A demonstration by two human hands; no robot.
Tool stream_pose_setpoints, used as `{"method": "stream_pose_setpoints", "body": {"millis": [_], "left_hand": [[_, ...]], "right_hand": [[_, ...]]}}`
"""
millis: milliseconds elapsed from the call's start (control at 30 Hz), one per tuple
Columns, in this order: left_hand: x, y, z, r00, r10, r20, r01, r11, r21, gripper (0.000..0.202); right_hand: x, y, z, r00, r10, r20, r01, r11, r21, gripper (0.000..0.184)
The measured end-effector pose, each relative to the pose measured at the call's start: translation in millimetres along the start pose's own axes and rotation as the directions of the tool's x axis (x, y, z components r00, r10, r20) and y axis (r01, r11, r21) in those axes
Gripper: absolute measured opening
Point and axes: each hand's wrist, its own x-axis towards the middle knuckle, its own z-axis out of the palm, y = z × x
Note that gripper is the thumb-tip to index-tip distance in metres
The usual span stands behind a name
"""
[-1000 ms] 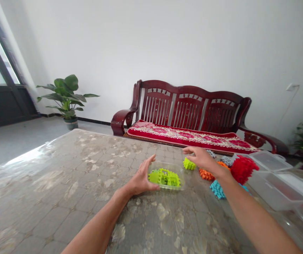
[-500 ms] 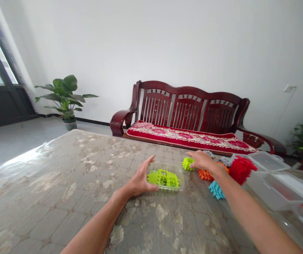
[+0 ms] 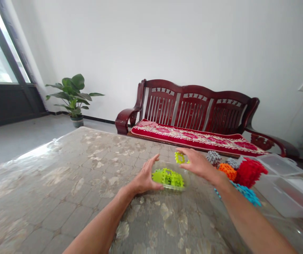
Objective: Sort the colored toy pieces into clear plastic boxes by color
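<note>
A clear plastic box [image 3: 187, 179] stands on the table in front of me, with several lime-green interlocking plastic pieces [image 3: 169, 178] inside. My left hand [image 3: 144, 178] grips its left end, thumb at the near side and fingers at the far side. Just above the box's far right corner, my right hand [image 3: 195, 163] pinches a lime-green toothed building piece [image 3: 179, 157], shaped like an open frame. Part of that piece is hidden behind the fingers.
Right of my right hand lie grey [image 3: 213, 158], orange [image 3: 228, 171], red [image 3: 250, 172] and blue [image 3: 248, 194] piles of pieces. Beyond them stands a translucent storage box [image 3: 273, 194] with its lid up. A wooden bench [image 3: 183, 106] is behind the table [image 3: 88, 169].
My right hand has lifted the lime-green piece off the table and moved it left toward the box. My left hand keeps its hold. The view has turned slightly left.
</note>
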Motion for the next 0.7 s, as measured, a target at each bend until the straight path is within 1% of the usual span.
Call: {"method": "stream_pose_setpoints", "body": {"millis": [67,133,267,400,467,600,700], "left_hand": [[-0.2,-1.1,0.4,1.0,0.011,-0.006,-0.011,1.0,-0.002,0.123],[0.0,-2.8,1.1,1.0,0.018,-0.011,-0.019,1.0,-0.007,0.126],[0.7,-6.5,3.1,1.0,0.015,-0.025,-0.016,1.0,-0.014,0.13],[0.5,-7.4,4.5,0.999,0.012,-0.036,-0.012,1.0,-0.017,0.133],[0.2,-6.7,4.5,0.999,0.007,-0.036,-0.008,1.0,-0.025,0.133],[0.1,-5.1,3.9,1.0,-0.011,-0.027,0.01,0.999,-0.034,0.133],[0.3,-4.4,3.7,1.0,0.003,-0.02,-0.004,1.0,-0.031,0.134]], "right_hand": [[1.6,-21.1,11.1,0.996,-0.088,0.026,0.087,0.995,0.053,0.063],[3.5,-36.8,23.2,0.987,-0.148,0.062,0.144,0.987,0.073,0.064],[8.4,-51.1,39.8,0.974,-0.199,0.108,0.192,0.979,0.073,0.064],[12.2,-56.3,45.8,0.972,-0.201,0.125,0.195,0.979,0.056,0.065],[13.1,-58.9,49.0,0.973,-0.197,0.116,0.192,0.98,0.057,0.062],[12.3,-62.5,56.0,0.982,-0.173,0.071,0.167,0.983,0.078,0.051],[10.2,-64.5,58.7,0.992,-0.115,0.046,0.112,0.992,0.058,0.038]]}}
